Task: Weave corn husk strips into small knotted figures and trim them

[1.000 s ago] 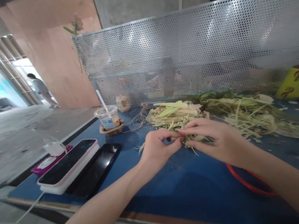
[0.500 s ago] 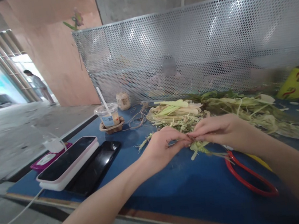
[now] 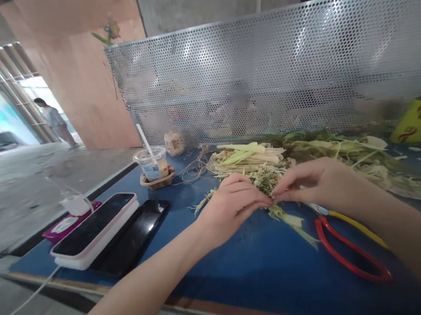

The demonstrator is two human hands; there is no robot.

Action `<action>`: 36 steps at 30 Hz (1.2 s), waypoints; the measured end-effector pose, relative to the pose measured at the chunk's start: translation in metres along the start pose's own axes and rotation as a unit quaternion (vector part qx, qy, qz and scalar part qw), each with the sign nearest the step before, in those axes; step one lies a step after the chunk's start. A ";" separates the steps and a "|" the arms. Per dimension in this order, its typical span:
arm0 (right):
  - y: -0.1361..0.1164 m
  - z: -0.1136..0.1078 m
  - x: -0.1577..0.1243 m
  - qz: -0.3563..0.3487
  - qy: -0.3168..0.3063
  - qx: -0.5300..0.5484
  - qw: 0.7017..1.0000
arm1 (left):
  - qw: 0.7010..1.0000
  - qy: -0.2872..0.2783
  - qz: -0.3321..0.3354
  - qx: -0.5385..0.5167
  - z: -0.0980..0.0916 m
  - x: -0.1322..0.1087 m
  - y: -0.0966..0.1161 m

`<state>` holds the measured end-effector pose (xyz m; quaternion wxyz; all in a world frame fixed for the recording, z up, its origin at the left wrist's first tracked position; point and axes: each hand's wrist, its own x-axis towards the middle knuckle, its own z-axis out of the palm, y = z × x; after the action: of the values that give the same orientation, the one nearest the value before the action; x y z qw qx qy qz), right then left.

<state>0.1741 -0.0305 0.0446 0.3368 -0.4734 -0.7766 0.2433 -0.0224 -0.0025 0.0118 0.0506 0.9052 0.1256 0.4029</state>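
My left hand [image 3: 229, 204] and my right hand [image 3: 316, 182] meet fingertip to fingertip over the blue table [image 3: 248, 266]. Both are pinched closed on a small green plant stem [image 3: 286, 217] whose leafy end trails down to the table between them. Just behind the hands lies a heap of trimmed pale green stalks [image 3: 247, 160]. Red-and-yellow-handled scissors [image 3: 346, 243] lie on the table below my right wrist.
Two phones [image 3: 99, 229] lie side by side at the left, with a pink packet [image 3: 62, 228] beyond them. A plastic cup with a straw [image 3: 152, 167] stands further back. Leaf waste [image 3: 353, 156] spreads right. A perforated metal screen [image 3: 279, 65] walls the far edge; a person stands far left.
Both hands have lifted slightly off the table with the stem. My right arm rose, uncovering the scissors that it hid a second ago.
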 end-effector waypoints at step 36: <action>-0.007 0.018 -0.016 -0.326 0.195 -0.209 0.901 | 0.975 0.075 -0.127 -0.169 -0.001 -0.001 0.007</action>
<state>0.1618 -0.0485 0.0327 0.4355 -0.2914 -0.8392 -0.1452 -0.0220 -0.0093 0.0131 0.2439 0.8274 0.1734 0.4752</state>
